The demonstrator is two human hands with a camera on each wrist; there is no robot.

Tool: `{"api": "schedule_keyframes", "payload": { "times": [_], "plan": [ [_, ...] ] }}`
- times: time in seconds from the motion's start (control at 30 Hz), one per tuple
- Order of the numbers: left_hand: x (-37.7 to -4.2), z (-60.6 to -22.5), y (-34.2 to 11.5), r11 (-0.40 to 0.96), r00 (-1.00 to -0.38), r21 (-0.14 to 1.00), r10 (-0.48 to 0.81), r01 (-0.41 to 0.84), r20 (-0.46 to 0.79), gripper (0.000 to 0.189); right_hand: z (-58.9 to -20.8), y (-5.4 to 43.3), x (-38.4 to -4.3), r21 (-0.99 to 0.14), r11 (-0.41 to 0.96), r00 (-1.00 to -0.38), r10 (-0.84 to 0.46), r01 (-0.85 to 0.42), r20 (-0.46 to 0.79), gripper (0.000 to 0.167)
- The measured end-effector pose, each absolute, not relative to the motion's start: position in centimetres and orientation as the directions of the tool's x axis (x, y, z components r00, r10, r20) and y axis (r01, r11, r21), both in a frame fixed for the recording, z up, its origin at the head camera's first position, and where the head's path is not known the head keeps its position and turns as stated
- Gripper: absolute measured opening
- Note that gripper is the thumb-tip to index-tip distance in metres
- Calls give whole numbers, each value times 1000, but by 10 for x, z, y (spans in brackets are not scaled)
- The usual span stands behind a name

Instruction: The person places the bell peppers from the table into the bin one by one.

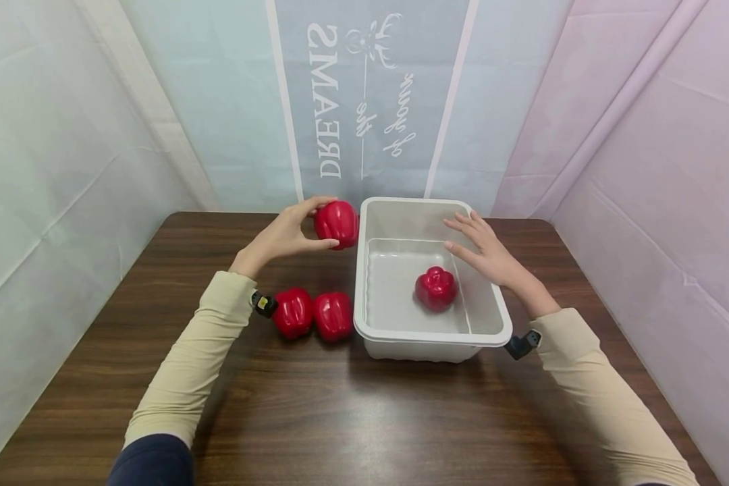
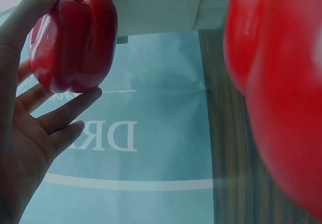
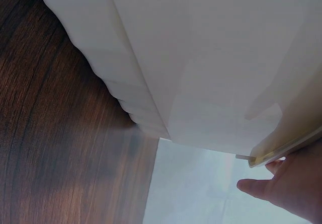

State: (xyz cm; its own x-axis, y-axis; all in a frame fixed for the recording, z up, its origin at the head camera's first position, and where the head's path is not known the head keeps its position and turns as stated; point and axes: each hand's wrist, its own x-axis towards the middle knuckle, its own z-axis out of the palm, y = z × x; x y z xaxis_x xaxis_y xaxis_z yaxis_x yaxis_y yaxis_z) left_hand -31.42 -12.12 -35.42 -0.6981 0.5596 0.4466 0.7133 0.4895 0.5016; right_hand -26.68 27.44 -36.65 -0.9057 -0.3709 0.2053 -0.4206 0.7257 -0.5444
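Note:
My left hand [image 1: 287, 233] grips a red bell pepper [image 1: 338, 225] between thumb and fingers, raised beside the left rim of a white plastic bin [image 1: 364, 270]. In the left wrist view the same bell pepper [image 2: 75, 43] shows at the top left, with the thumb on one side and fingers around the other. One more red bell pepper [image 1: 436, 289] lies inside the bin. My right hand [image 1: 482, 251] is over the bin's right rim, fingers spread and extended, holding nothing. In the right wrist view the bin's outer side wall [image 3: 201, 58] fills most of the picture.
Two red bell peppers, one [image 1: 293, 313] and another [image 1: 333, 316], sit side by side on the brown wooden table [image 1: 291, 405], left of the bin. A printed cloth [image 1: 364, 101] hangs behind the table, with pale cloth walls on both sides.

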Motion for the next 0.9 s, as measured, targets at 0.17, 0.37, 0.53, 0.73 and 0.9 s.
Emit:
{"api": "schedule_keyframes", "payload": {
  "times": [0.17, 0.37, 0.53, 0.73, 0.9],
  "plan": [
    [-314, -353, -120, 482, -693, 502, 560, 718, 454, 71, -366, 274, -266, -546, 726, -907, -368, -417, 203, 57],
    [-315, -352, -120, 484, -692, 498, 557, 719, 458, 72, -365, 273, -266, -550, 725, -908, -368, -414, 198, 57],
    [-317, -350, -120, 471, -683, 498, 562, 728, 467, 72, -366, 274, -266, -548, 727, -908, -368, -414, 198, 57],
    [-319, -349, -119, 469, -674, 486, 565, 737, 476, 72, -365, 274, -267, -549, 722, -905, -371, -422, 208, 57],
    [-318, -346, -118, 469, -670, 481, 567, 741, 479, 71, -366, 274, -267, -555, 716, -904, -373, -424, 209, 56]
  ]
}}
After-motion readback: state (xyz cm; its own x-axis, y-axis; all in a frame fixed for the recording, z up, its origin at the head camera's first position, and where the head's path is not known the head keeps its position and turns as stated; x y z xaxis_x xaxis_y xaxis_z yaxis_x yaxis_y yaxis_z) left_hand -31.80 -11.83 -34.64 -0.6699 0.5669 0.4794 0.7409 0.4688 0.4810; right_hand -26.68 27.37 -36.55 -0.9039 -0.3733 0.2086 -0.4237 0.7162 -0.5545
